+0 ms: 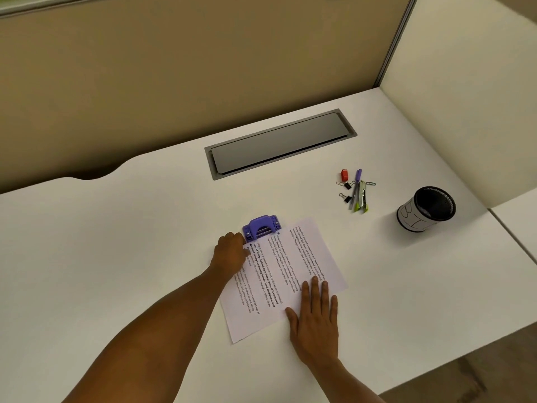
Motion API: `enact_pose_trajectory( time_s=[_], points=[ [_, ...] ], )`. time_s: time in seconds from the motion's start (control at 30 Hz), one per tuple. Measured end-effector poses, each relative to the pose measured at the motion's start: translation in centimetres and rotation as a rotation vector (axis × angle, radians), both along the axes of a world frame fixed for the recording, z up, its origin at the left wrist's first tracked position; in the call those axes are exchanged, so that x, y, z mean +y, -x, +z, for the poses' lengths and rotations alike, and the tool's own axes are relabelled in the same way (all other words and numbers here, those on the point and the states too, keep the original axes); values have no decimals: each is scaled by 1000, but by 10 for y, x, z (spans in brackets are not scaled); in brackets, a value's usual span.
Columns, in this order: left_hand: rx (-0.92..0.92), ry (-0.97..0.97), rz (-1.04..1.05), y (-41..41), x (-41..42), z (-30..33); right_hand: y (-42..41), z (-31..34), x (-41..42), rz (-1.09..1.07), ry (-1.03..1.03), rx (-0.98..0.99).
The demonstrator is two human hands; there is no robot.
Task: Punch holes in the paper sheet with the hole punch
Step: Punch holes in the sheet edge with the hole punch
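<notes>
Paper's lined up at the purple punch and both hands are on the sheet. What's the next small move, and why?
Probably lift the left hand onto the purple plastic hole punch and press its lever down. The printed white paper sheet already has its far edge at the punch's mouth, and the right hand lies flat on the near part, pinning it. How deep the edge sits cannot be seen.
</notes>
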State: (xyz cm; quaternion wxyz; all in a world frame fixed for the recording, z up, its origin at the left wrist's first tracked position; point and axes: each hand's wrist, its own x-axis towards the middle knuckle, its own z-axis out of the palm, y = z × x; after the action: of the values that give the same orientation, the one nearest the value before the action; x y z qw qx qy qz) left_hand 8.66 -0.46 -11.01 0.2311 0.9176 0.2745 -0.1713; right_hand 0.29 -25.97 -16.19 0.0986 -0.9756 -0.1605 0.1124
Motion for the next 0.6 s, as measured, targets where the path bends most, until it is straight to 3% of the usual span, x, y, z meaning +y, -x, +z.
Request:
enact_pose_trajectory(
  time_s=[0.13, 0.43, 0.6],
  points=[
    [4, 75, 51, 8, -3, -1, 7, 1, -7, 13, 5, 10],
    [143, 56, -102, 29, -16, 7, 21, 3, -27, 121, 47, 49],
    [136, 165, -79, 46, -24, 6, 21, 3, -37, 155, 50, 80]
  ],
)
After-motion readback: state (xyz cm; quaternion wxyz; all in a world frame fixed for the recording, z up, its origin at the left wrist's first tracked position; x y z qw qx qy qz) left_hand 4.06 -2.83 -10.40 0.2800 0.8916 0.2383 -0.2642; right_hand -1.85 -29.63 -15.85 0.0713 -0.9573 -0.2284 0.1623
